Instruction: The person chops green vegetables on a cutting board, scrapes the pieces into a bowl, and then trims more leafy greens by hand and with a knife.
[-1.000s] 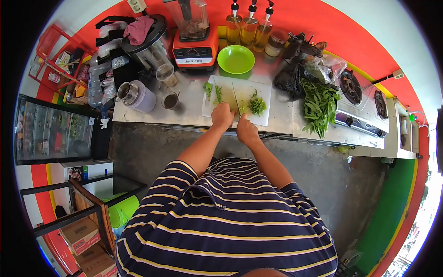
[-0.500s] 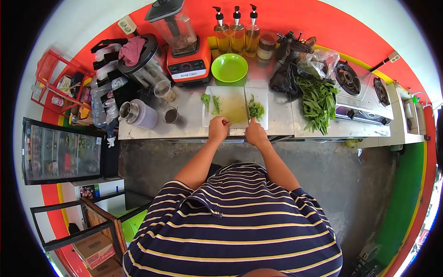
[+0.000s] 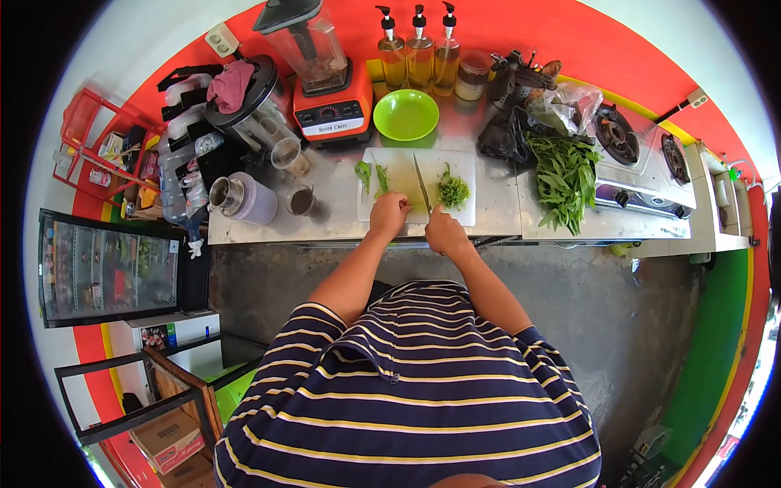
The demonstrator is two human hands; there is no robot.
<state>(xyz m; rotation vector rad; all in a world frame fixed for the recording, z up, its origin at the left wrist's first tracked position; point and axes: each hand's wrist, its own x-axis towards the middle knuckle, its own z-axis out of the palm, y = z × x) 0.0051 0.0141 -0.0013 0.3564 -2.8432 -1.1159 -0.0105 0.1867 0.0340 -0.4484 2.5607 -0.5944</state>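
My right hand [image 3: 447,232] is wrapped round the handle of a kitchen knife [image 3: 422,183], its blade angled up and left over the white cutting board [image 3: 465,161]. Just right of the blade lies a heap of chopped greens [image 3: 453,192], apart from it. My left hand [image 3: 390,215] rests closed at the board's near edge, left of the knife; whatever its fingers hold is hidden. Beyond it are a green piece [image 3: 381,177] and a small leafy piece [image 3: 363,173] at the board's left side.
A green bowl [image 3: 406,115] stands behind the board, beside an orange blender [image 3: 332,114]. Leafy greens [image 3: 563,183] lie to the right, near a gas stove [image 3: 643,154]. Cups, including one with dark contents [image 3: 303,202], and a flask [image 3: 248,201] stand at left. Three pump bottles [image 3: 419,61] line the wall.
The knife has shifted left, away from the chopped heap, and its tip now leans left. My left hand has moved slightly farther onto the board, its back turned more upward.
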